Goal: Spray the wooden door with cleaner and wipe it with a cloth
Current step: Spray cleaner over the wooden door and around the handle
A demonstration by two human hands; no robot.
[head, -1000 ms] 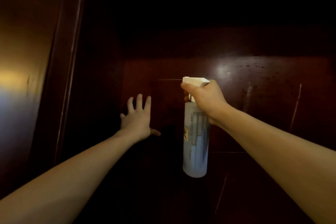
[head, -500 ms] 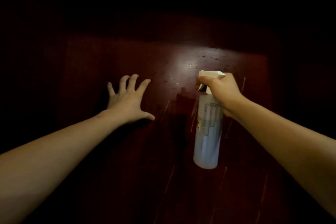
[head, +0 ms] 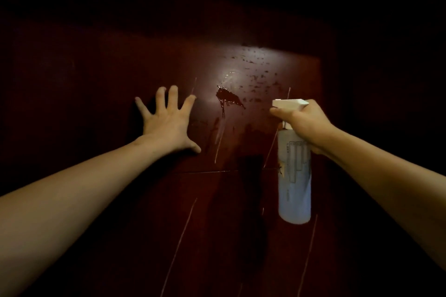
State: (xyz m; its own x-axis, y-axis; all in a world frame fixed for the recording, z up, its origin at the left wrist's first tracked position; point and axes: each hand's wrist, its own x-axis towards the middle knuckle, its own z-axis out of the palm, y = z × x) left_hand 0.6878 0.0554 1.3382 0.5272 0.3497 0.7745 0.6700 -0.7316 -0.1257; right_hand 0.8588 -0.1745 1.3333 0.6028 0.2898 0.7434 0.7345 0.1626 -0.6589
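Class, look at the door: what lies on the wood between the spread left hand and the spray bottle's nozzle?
In the head view, a dark wet splat with a drip running down sits on the wooden door between the left hand and the spray bottle.

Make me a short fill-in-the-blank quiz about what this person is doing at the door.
1. The right hand grips a spray ____.
2. The left hand lies flat with its fingers ____ on the wooden door.
3. The dark wet splat sits ____ the two hands.
4. No ____ for wiping is in view.

Answers: bottle; spread; between; cloth
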